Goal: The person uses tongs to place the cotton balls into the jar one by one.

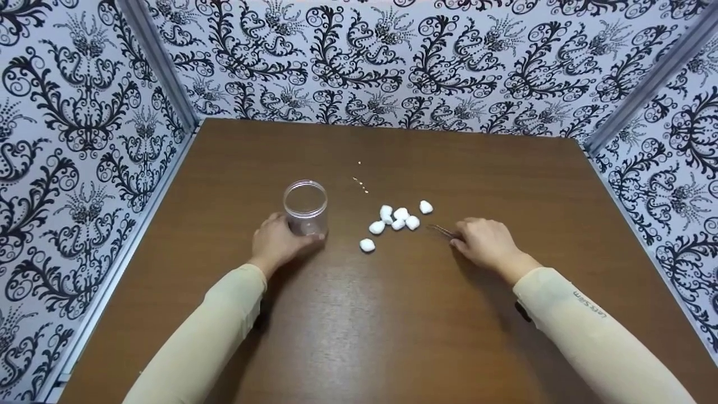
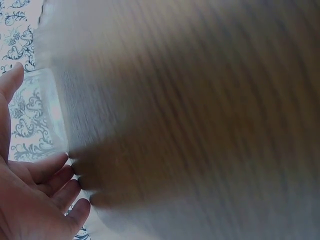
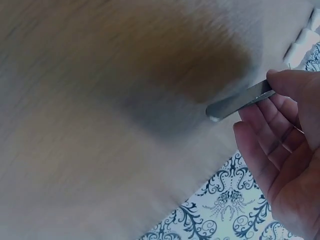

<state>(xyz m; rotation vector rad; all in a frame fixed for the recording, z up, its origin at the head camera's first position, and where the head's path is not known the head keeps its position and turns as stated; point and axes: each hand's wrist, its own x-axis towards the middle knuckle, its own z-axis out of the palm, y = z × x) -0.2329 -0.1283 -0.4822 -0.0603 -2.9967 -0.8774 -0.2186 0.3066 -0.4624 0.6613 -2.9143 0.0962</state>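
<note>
Beside the clear, open-topped plastic jar, my left hand has its thumb across the near side and its fingers at the left. In the left wrist view, the jar lies between the thumb and the curved fingers of that hand. My right hand pinches metal tweezers, whose tips point left toward the cotton balls. The tweezers' blunt end sticks out past the right hand in the right wrist view. Several white cotton balls lie loosely grouped between the hands.
Small pale crumbs lie on the brown wooden table behind the cotton balls. Patterned black-and-white walls enclose the table at the back and both sides.
</note>
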